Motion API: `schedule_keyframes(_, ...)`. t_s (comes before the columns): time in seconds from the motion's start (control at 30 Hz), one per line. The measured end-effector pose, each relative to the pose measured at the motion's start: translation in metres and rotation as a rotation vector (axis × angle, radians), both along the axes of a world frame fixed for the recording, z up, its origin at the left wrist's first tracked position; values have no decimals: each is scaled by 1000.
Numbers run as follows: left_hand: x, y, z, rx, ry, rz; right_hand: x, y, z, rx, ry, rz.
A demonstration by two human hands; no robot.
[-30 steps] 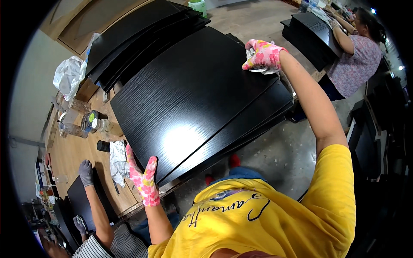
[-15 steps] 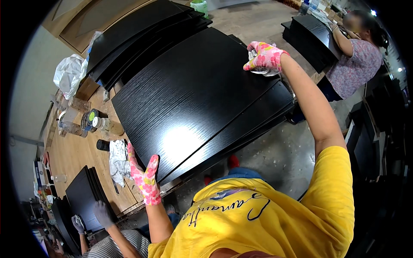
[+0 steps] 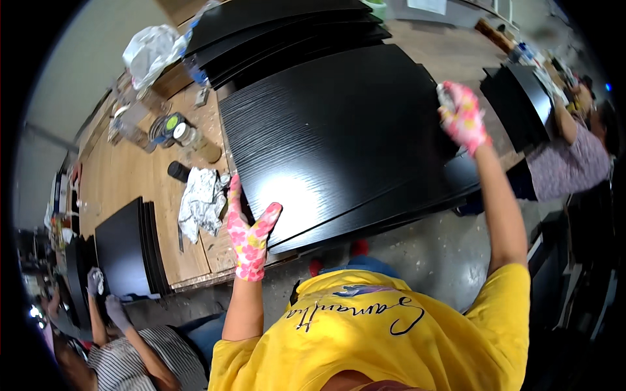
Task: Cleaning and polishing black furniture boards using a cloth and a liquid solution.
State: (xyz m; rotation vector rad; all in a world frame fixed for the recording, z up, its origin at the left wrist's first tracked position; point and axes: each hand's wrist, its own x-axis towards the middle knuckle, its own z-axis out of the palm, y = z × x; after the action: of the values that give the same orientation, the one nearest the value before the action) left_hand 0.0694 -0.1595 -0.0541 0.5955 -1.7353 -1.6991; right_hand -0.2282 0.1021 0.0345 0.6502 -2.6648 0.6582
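A large black wood-grain panel [image 3: 339, 124] lies in front of me on top of other black boards. My left hand [image 3: 250, 238], in a pink floral glove, rests at its near left corner. The thumb is spread over the top face and the fingers stretch along the left edge. At the panel's right end, my right hand [image 3: 465, 120], gloved alike, is closed around a crumpled whitish rag [image 3: 446, 98]. Only part of the rag shows past the fingers.
Beyond the panel stands a stack of black boards [image 3: 280, 32]. On the wooden table [image 3: 117, 176] at left are a jar [image 3: 199, 143], a black cap-like cylinder [image 3: 178, 171], a crumpled cloth [image 3: 202, 202] and a white plastic bag [image 3: 153, 55]. Co-workers handle black panels at lower left and far right.
My right hand has slid the rag to the panel's right end. My left hand stays at the near left corner. The whole view has shifted, and the lower-left co-worker's hands have moved.
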Motion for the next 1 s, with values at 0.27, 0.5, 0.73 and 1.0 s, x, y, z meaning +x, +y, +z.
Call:
schedule_keyframes(0.27, 0, 6, 3, 146, 67, -20, 45, -23, -63, 32, 87, 625)
schedule_keyframes(0.5, -4, 2, -26, 0, 100, 65, 42, -67, -61, 250, 233, 369)
schedule_keyframes(0.73, 5, 0, -20, -10, 143, 18, 167, -114, -78, -181, 205, 852)
schedule_keyframes(1.0, -41, -31, -6, -1, 110, 25, -6, 70, -94, -11, 328, -76)
